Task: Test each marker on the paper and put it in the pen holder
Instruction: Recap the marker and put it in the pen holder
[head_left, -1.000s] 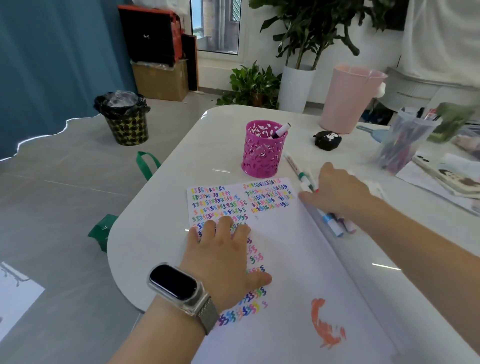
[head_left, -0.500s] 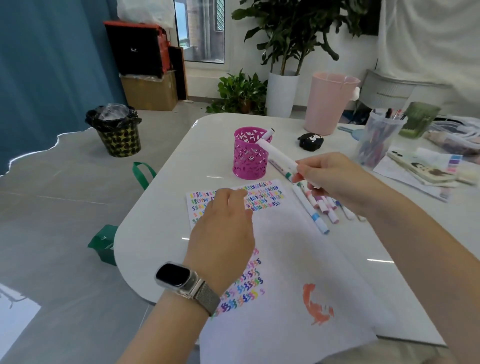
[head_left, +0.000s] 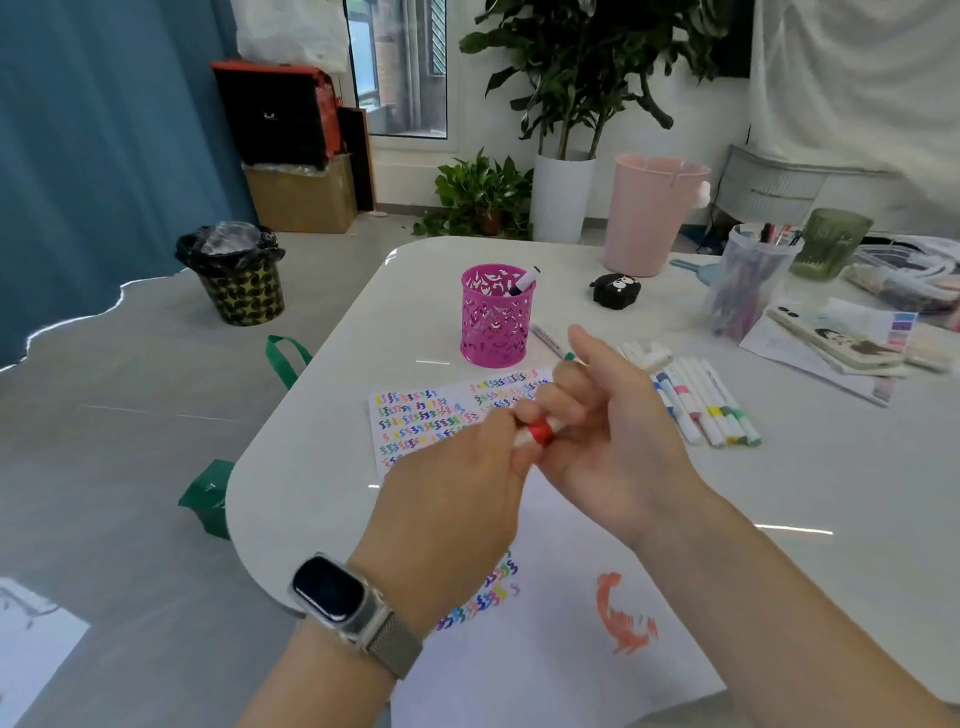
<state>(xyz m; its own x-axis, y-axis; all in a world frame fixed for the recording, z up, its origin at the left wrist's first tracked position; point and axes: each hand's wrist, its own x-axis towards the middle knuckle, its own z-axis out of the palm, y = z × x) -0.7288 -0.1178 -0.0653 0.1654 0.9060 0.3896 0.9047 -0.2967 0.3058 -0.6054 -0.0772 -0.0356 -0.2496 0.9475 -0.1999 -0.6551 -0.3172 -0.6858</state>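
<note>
Across the desk (head_left: 649, 291), a white rounded top, the paper (head_left: 550, 649) is the biggest item: it runs from mid-desk to the near edge, w/ rows of coloured squiggles at its far end and an orange scribble nearer the person. Past the paper's far edge stands the pink pen holder (head_left: 496, 317), upright, one marker (head_left: 524, 282) already leaning inside. Right of the paper lies a row of untested markers (head_left: 701, 405), long axes running roughly near-to-far, caps toward the near edge. Toward the far right corner: a clear tub of pens (head_left: 748, 283), a pink bin (head_left: 654, 213), a small black case (head_left: 615, 290).

Both hands meet above the paper's far half. Left hand (head_left: 457, 499), fingers curled, grips one end of a red-banded marker (head_left: 537, 432); right hand (head_left: 608, 441) pinches the other end, index finger lifted. Marker's long axis lies left-right btwn the hands, so prob. the cap is about to be pulled off. Paper sits directly below; holder lies straight ahead, beyond the hands, w/ nothing in the way.
</note>
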